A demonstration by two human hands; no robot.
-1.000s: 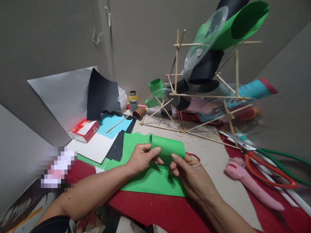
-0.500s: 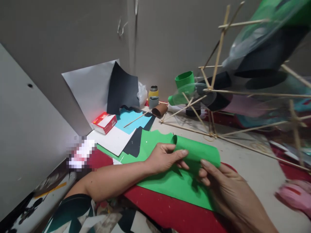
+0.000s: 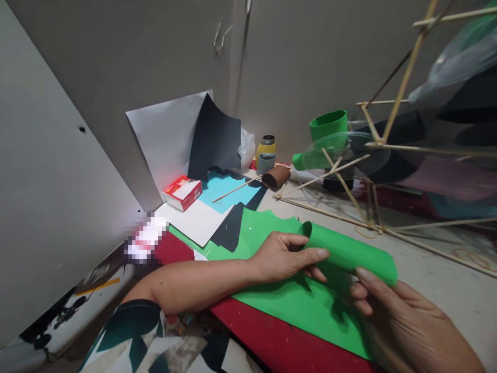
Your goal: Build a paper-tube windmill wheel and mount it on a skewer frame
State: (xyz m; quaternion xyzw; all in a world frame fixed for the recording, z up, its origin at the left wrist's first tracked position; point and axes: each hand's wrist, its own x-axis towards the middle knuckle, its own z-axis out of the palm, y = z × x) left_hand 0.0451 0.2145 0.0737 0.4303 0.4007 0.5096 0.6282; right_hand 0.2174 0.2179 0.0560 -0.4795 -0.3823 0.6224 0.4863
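Green paper tube [image 3: 353, 248], rolled, held tilted above the flat green sheet [image 3: 306, 305]; left hand [image 3: 283, 259] has the tube's left end, thumb in front, fingers nearly closed; right hand [image 3: 396, 313] pinches the lower edge at the right end, some fingers hidden behind; red-and-white box [image 3: 183, 192] carries print too small for me to read; faint marks on the blue sheet [image 3: 233, 190], illegible too; brown tube [image 3: 276, 177] lies near the stick frame [image 3: 404, 80].

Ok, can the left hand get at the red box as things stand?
Probably yes, if the left hand lets go of the green roll: only flat paper shows between that hand and the red box, nothing upright in the way.
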